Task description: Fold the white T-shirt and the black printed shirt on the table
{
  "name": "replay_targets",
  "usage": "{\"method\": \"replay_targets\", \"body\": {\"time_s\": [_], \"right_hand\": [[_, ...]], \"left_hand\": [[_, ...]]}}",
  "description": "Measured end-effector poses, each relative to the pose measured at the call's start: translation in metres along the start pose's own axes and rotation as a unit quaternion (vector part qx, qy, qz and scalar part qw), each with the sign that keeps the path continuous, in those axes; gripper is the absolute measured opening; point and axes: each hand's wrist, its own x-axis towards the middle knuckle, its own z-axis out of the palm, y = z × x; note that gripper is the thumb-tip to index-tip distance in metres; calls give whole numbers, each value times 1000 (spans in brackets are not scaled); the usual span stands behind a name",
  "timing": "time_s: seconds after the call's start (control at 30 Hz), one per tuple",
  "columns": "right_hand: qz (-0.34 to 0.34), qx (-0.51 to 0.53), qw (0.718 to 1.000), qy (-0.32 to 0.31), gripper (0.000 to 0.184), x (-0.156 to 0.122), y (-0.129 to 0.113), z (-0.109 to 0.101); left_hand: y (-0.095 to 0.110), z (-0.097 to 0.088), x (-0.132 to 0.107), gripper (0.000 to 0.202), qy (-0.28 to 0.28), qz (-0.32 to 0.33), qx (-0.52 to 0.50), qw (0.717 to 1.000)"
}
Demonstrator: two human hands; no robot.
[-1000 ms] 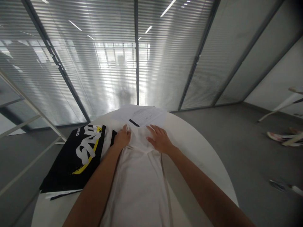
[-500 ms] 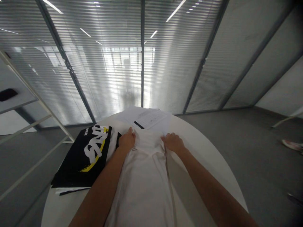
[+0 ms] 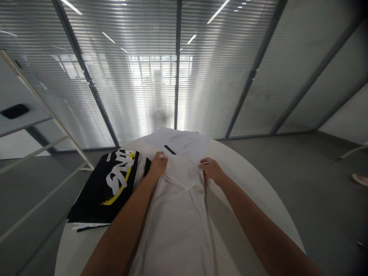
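Note:
A white shirt (image 3: 178, 222) lies in a long folded strip on the round table, running from its middle toward me. At the far left corner, my left hand (image 3: 159, 164) is closed on the cloth, a bit of fabric showing between thumb and fingers. My right hand (image 3: 212, 170) pinches the far right corner, and the edge there is slightly raised. Slack creases cross the cloth between both hands. Left of my left forearm is a stack of folded clothes, topped by a black shirt (image 3: 94, 191) with white lettering and a yellow stroke.
Printed paper sheets (image 3: 189, 142) lie on the far part of the white table (image 3: 258, 191), beside a short black strip (image 3: 170, 149). A pale metal frame (image 3: 66, 134) stands at left. Behind are glass partitions with blinds (image 3: 207, 88). Part of a shoe (image 3: 360, 179) shows on the floor at right.
My view has turned slightly left. My fingers have drawn in on the shirt's far corners, and the right corner is now lifted a little. The stack has stayed put.

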Motion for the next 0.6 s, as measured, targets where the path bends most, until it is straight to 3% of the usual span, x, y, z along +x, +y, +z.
{"method": "replay_targets", "body": {"time_s": [0.17,0.3,0.4,0.5,0.6], "right_hand": [[46,166,985,0,29,-5,-11,2],[33,250,968,21,31,1,-8,-2],[42,256,965,29,26,5,-4,-5],[60,217,974,-9,14,4,-2,-7],[23,173,984,-39,9,0,-5,-9]], "left_hand": [[-3,-4,0,70,-39,-82,-86,992],[-5,-4,-3,74,-90,-105,-158,978],[-7,0,-1,67,-83,-95,-186,974],[-9,4,2,60,-53,-70,-202,976],[-9,5,3,60,-41,-49,-216,974]]}}
